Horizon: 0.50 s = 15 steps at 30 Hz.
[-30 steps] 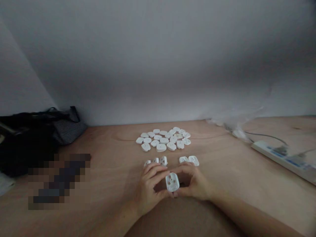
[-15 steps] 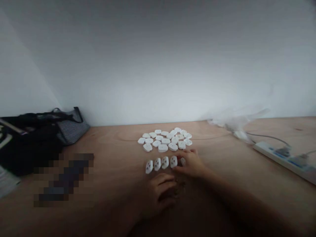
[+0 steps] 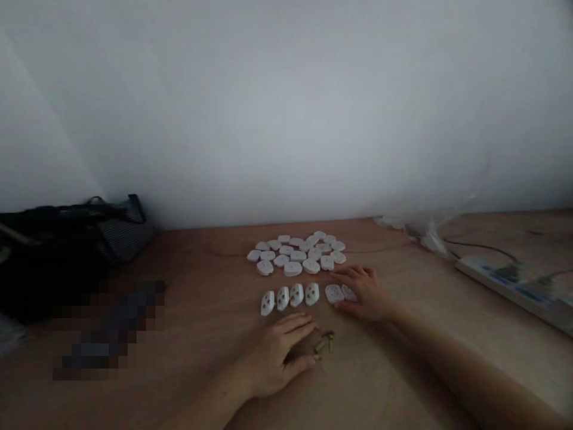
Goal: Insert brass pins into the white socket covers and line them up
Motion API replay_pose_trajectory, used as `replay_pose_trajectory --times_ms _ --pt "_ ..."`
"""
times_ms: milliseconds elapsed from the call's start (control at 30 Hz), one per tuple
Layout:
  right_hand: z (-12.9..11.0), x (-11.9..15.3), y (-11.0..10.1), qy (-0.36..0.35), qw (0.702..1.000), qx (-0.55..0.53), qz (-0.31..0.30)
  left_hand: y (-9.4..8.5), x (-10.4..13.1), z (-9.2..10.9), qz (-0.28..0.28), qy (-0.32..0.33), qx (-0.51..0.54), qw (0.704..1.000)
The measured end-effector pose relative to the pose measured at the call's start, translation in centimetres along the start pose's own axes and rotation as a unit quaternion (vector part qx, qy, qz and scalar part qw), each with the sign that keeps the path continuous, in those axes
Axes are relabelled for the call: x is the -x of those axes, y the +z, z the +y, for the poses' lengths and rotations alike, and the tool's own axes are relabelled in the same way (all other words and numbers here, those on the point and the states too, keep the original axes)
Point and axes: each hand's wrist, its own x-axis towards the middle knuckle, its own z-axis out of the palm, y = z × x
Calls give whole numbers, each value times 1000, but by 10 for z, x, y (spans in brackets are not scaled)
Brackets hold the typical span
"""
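My left hand (image 3: 282, 352) rests on the table with thumb and fingers apart, holding nothing visible. Just past its fingertips lie several small brass-coloured metal pieces (image 3: 331, 342). My right hand (image 3: 364, 294) is spread around a white socket piece (image 3: 348, 292), its thumb on the near side and its fingers on the far side. Part of that piece is hidden by the hand. Against it on the left lies another white socket piece (image 3: 334, 293), lying flatter. Further left, several white socket pieces with holes stand tilted in a row (image 3: 296, 295).
Behind the row is a cluster of white socket pieces (image 3: 298, 255). At right are a power strip (image 3: 514, 286) with plugs and a clear plastic bag (image 3: 430, 236). A dark bag (image 3: 54, 257) and a blurred dark object (image 3: 111, 328) lie left. A wall (image 3: 286, 119) rises behind the table.
My right hand has shifted right, and two flatter socket pieces now show beside the row. My left hand's fingers are spread wider, and the brass pieces show more clearly.
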Motion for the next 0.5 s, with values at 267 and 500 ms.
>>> replay_pose_trajectory --times_ms 267,500 --pt "-14 11 -3 -22 999 -28 -11 1 -3 0 67 -4 18 998" --pt "-26 18 -4 -54 997 -50 -20 13 -10 -11 136 8 16 990"
